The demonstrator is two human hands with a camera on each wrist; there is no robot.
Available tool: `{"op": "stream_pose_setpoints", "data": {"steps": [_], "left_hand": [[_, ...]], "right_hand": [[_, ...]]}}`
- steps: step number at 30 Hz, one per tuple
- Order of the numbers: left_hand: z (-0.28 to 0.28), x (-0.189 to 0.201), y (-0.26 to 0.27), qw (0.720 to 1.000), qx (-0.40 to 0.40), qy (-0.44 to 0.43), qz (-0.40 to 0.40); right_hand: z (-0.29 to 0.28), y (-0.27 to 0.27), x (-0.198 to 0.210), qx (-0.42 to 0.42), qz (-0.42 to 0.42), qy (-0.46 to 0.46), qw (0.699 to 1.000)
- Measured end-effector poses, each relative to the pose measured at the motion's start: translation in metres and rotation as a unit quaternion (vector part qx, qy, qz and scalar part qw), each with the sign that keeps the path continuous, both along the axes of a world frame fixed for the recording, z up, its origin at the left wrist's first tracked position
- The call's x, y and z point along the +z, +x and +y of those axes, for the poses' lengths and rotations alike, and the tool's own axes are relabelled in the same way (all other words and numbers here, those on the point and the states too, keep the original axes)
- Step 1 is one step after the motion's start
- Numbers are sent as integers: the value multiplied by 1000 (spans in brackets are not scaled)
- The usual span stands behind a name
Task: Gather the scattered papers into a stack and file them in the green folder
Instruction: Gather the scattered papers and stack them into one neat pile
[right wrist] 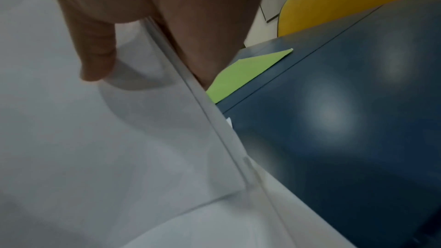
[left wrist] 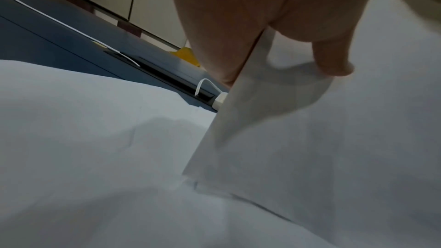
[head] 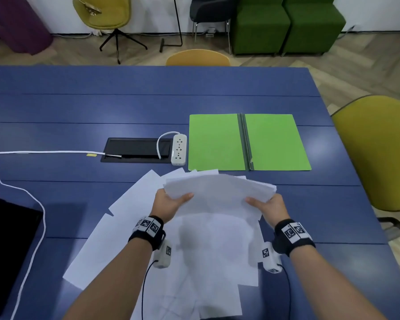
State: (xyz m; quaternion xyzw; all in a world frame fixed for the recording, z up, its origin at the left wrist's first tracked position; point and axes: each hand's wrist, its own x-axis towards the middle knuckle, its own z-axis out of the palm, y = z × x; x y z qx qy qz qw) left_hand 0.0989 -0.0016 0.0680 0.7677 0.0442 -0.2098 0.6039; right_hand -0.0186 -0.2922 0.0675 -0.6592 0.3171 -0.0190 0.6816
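I hold the gathered stack of papers off the blue table, my left hand and right hand each pinching a side edge, thumb on top and fingers beneath. The green folder lies open just beyond. Risk: the edges are uneven, so sheets may slip out, and loose sheets remain below. No writing is legible on any paper.

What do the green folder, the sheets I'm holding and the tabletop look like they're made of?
Green folder: likely matte card, lying flat and open with a grey spine strip. Sheets: thin white paper, sagging between the left hand and right hand. Tabletop: smooth blue surface, perhaps laminate, with soft light reflections.
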Motion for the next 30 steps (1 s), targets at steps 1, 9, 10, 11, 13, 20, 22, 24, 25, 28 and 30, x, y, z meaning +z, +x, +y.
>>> {"op": "stream_pose_setpoints", "data": {"steps": [1, 9, 10, 11, 13, 20, 22, 24, 25, 28, 30], "left_hand": [[-2, 2, 2, 1000, 9, 5, -3], [3, 32, -4, 996, 39, -78, -34], [5, 28, -6, 997, 22, -75, -28], [7, 25, -8, 998, 7, -66, -23], [8, 18, -11, 999, -11, -39, -13], [5, 35, -11, 997, 10, -53, -52], [8, 32, -12, 997, 8, -58, -58], [9, 25, -15, 998, -2, -51, -40], [8, 22, -16, 999, -5, -41, -28], [2, 21, -17, 999, 28, -41, -2], [1, 28, -8, 998, 53, -22, -25]], "right_hand": [[1, 3, 2, -2, -2, -2, 1000], [3, -3, 29, -26, -80, -3, 996], [2, -8, 24, -17, -75, -4, 997], [1, -12, 18, -4, -63, -3, 998], [4, -16, 10, 14, -32, -2, 999], [10, -11, 27, -18, -68, -20, 997], [9, -13, 26, -12, -67, -19, 997], [8, -16, 15, 13, -41, -26, 999], [9, -17, 11, 21, -23, -28, 999], [15, -14, 7, 5, -2, -27, 1000], [18, -7, 19, -6, -9, -36, 999]]}}
